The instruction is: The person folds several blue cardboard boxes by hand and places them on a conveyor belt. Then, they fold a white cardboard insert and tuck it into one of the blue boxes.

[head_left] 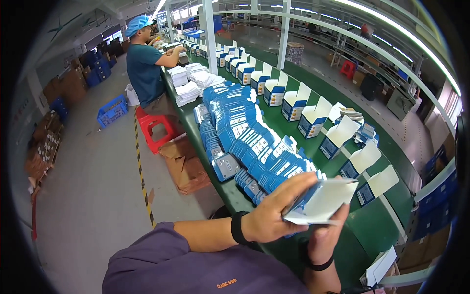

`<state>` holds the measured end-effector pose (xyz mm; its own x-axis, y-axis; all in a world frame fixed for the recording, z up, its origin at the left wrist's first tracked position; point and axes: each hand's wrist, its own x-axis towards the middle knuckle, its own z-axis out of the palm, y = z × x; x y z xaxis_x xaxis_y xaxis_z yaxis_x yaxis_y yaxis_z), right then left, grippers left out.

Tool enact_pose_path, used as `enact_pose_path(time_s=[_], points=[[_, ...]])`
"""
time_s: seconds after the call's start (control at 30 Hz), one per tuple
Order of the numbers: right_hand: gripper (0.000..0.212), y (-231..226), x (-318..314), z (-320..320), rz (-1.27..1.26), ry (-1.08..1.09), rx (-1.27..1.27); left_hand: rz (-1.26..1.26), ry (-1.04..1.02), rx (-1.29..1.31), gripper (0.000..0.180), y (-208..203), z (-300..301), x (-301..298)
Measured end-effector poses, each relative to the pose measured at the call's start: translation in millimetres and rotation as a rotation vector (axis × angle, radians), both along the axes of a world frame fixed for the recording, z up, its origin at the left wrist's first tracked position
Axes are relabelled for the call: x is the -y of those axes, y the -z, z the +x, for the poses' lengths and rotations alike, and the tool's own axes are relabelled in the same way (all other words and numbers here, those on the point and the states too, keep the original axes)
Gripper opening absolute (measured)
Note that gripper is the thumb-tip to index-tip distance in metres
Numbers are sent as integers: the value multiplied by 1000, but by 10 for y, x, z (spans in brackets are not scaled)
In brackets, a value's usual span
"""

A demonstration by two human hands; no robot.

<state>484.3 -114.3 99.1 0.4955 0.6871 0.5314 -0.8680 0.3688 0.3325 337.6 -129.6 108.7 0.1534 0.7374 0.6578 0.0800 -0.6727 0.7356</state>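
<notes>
Midway down a green workbench (360, 252), I hold a blue-and-white carton (327, 198) above the bench's near end, my left hand (267, 215) clamped on its left side and my right hand (324, 240) at its lower right edge, whether gripping or merely steadying I cannot tell. I appear to be opening it into shape, beside flat blue cartons (240, 125); the next move likely calls for squaring its walls, like the lidded boxes (311, 121) lined up beyond.

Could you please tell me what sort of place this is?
It looks like a factory packing line: a long green table carries a row of open boxes and piles of flat blue card, while a co-worker in a blue cap works farther along.
</notes>
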Motion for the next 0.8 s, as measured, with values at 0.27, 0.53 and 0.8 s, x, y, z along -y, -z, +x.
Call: enact_pose_path(time_s=[0.27, 0.53, 0.8], points=[[80, 86, -10, -69, -406, 112, 1239, 54, -190, 6, 69, -22, 18, 109], [69, -9, -1, -80, -353, 213, 1246, -94, -99, 452, 55, 62, 158, 102], [24, 122, -28, -5, -232, 278, 1223, 76, -151, 163, 29, -11, -2, 122]])
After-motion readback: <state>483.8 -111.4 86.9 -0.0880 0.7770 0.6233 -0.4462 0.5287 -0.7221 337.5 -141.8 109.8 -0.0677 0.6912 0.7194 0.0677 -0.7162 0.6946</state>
